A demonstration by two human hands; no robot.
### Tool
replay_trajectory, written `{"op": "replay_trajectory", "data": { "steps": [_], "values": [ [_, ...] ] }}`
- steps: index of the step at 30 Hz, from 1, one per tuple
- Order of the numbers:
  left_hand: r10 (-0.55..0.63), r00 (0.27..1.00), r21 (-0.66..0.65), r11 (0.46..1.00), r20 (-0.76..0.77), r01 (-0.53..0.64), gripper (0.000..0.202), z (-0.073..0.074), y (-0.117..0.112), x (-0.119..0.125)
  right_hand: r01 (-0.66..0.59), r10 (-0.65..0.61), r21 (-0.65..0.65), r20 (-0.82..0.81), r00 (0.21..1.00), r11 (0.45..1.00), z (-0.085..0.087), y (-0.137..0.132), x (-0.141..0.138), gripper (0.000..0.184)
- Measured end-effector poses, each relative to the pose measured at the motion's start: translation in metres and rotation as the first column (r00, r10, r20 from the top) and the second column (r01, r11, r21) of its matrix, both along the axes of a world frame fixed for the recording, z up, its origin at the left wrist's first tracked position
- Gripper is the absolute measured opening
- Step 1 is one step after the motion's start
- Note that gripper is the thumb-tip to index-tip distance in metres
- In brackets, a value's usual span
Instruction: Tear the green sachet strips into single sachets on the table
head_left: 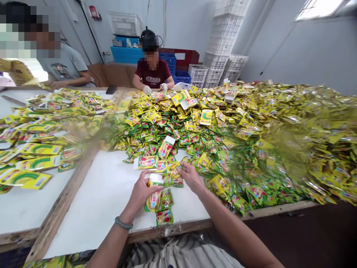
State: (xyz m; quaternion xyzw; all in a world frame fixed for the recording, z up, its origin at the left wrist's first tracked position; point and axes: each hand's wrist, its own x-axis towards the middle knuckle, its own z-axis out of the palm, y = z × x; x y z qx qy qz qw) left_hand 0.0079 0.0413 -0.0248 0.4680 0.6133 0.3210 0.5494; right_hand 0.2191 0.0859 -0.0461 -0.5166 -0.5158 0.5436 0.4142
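My left hand (142,192) is closed around a yellow pouch with a white top (154,192), held just above the white table near its front edge. My right hand (190,175) reaches to the small green and yellow sachets (175,175) beside it, its fingers pinching at one of them. Two more green sachets (165,208) lie right below my left hand. Other yellow pouches (166,146) lie at the near edge of the heap.
A huge heap of green and yellow sachets (251,126) covers the table's middle and right. Flat yellow pouches (36,156) lie on the left table, past a wooden divider (67,201). Two people sit at the far side. White and blue crates (223,56) stack behind.
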Motion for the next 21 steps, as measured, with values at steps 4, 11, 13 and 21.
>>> {"op": "replay_trajectory", "data": {
  "steps": [4, 11, 13, 21],
  "values": [
    [-0.018, 0.992, -0.061, 0.998, 0.125, 0.026, 0.062, -0.008, -0.012, 0.014, 0.02, -0.031, -0.056, -0.204, 0.978, 0.998, 0.005, -0.006, -0.012, 0.032],
    [-0.103, 0.975, -0.036, 0.993, 0.197, 0.112, 0.051, 0.006, -0.021, 0.004, -0.192, 0.19, 0.036, 0.04, 0.981, 0.981, 0.002, -0.014, -0.031, 0.022],
    [-0.13, 0.973, -0.04, 0.989, 0.189, 0.14, 0.052, 0.011, -0.022, 0.002, -0.241, 0.232, 0.049, 0.143, 0.962, 0.969, 0.002, -0.016, -0.034, 0.018],
    [-0.025, 0.95, -0.25, 0.962, 0.31, 0.107, 0.053, 0.019, -0.022, 0.006, -0.226, 0.079, 0.181, 0.585, 0.807, 0.957, 0.015, -0.01, -0.001, 0.026]
  ]
}}
